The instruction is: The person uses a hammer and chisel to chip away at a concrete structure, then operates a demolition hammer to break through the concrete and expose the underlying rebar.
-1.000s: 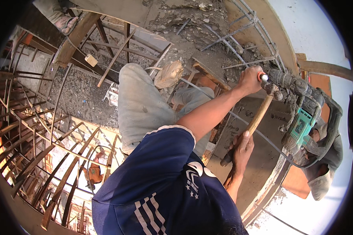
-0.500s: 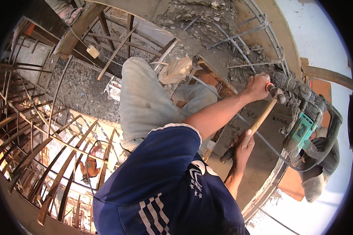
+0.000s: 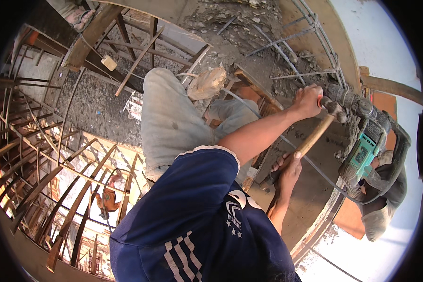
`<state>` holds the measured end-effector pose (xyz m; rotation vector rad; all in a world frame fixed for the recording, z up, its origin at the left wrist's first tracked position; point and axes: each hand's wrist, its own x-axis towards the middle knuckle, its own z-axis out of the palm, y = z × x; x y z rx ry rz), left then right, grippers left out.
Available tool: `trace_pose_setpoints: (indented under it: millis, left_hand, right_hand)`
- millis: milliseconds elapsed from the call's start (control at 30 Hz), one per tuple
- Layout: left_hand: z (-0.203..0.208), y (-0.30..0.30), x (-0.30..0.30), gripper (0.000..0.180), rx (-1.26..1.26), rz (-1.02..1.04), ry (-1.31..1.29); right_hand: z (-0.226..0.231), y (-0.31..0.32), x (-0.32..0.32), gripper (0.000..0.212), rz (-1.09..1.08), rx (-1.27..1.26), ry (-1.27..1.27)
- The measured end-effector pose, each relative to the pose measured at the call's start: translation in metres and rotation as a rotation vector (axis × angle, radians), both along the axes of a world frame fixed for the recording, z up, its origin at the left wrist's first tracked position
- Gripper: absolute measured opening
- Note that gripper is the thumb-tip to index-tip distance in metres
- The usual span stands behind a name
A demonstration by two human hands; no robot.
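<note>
My right hand [image 3: 288,170] is closed around the wooden handle of a hammer [image 3: 313,137]. The hammer's metal head is up beside my left hand [image 3: 307,101], which is closed in a fist. A small red-orange end [image 3: 320,100] sticks out of that fist, facing the hammer head; the rest of the piece is hidden by my fingers. Just right of the hammer head lies the dark front of a green power breaker [image 3: 362,152]. A co-worker's gloved hand [image 3: 385,162] is at its grip.
Steel rebar [image 3: 315,28] stands out of broken concrete [image 3: 235,47] at the top. A concrete lump [image 3: 207,83] lies by my knee. A grey cable [image 3: 315,165] crosses near my right hand. At left, bent bars and timbers [image 3: 80,188] hang over a lower level with another person [image 3: 109,199].
The hammer head has shifted slightly right and up, against the breaker's front end in view. My right hand's grip has moved a little. My left hand stays nearly in place.
</note>
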<state>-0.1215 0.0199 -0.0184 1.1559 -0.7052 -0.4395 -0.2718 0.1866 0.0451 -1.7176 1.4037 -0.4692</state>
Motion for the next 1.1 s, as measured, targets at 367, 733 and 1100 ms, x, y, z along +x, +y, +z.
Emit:
trace_pose_setpoints:
  millis: [367, 733, 1100]
  left_hand:
    - [-0.03, 0.009, -0.004, 0.02, -0.1, -0.064, -0.055]
    - [-0.036, 0.0, 0.011, 0.018, -0.087, -0.037, -0.03]
    - [-0.02, 0.0, -0.014, 0.021, -0.002, -0.074, -0.064]
  right_hand:
    - [0.12, 0.02, -0.043, 0.069, 0.489, -0.573, -0.745]
    - [-0.019, 0.005, -0.018, 0.056, -0.103, 0.1, -0.337]
    - [0.031, 0.005, -0.007, 0.075, 0.195, -0.94, -0.866]
